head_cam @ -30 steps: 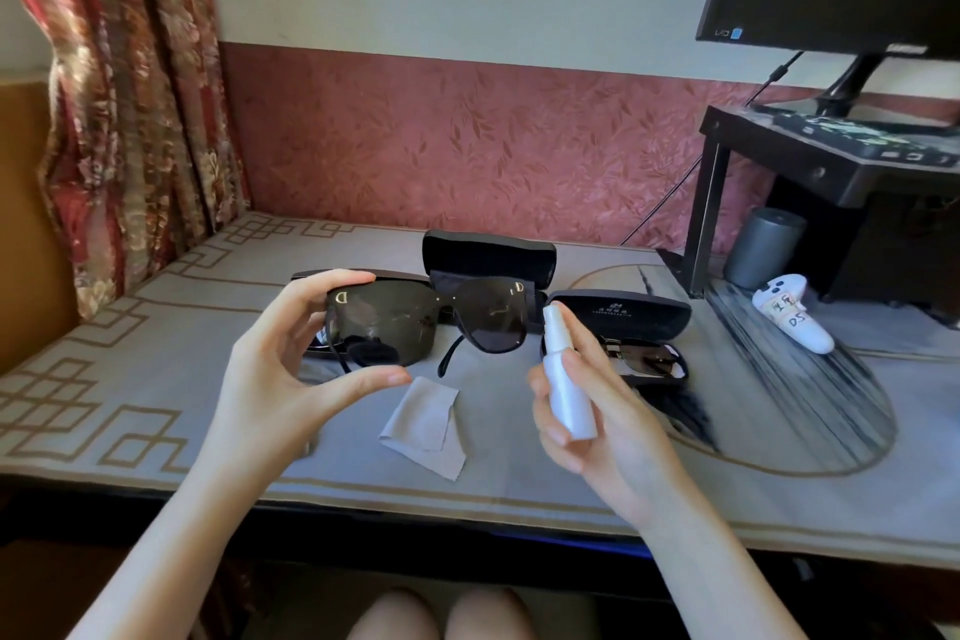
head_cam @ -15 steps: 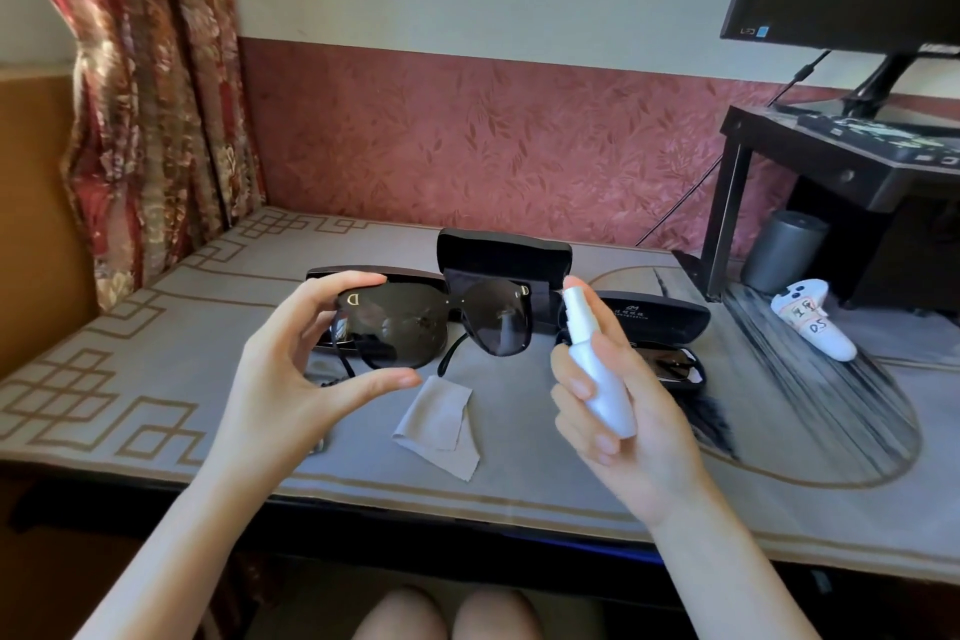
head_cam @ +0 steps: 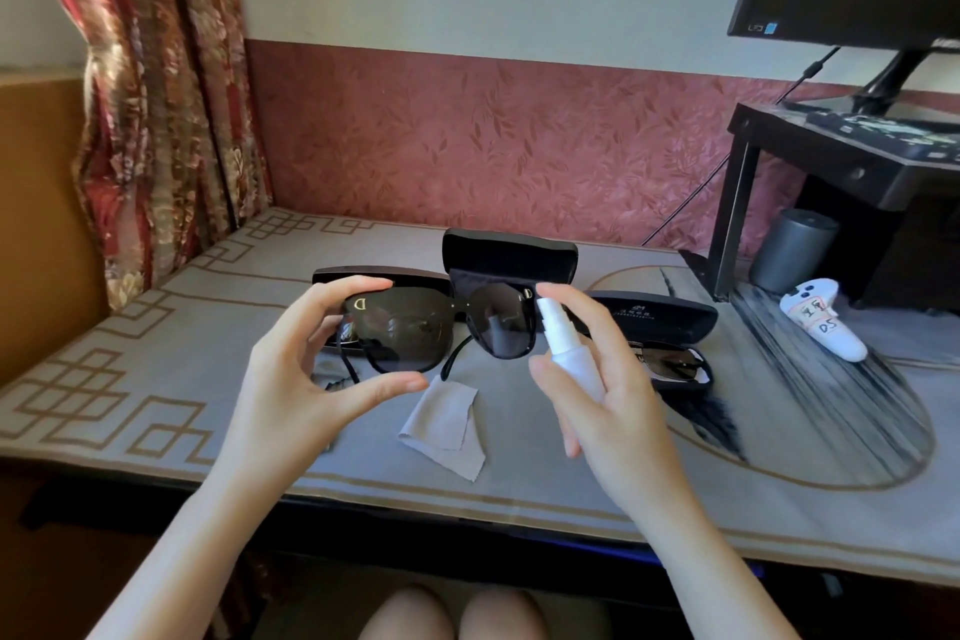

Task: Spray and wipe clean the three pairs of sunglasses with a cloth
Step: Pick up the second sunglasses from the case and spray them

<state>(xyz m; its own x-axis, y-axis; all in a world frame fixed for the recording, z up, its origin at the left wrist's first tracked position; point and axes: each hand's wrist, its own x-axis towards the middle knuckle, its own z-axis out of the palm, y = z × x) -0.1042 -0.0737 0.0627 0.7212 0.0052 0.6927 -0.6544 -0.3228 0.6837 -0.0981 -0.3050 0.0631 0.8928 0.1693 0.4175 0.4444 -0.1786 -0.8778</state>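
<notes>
Item: black sunglasses [head_cam: 415,327], held up above the desk [head_cam: 156,369]. Your left hand [head_cam: 291,379] pinched one lens by its top and bottom rims, probably to leave the lens faces bare for spraying. Your right hand [head_cam: 613,411] gripped the white spray bottle [head_cam: 566,353], nozzle just beside the other lens. The grey cloth [head_cam: 447,421] lay near the front edge, ready for wiping.

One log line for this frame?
left hand holds sunglasses | right hand holds spray bottle beside lens | cloth on table
</notes>
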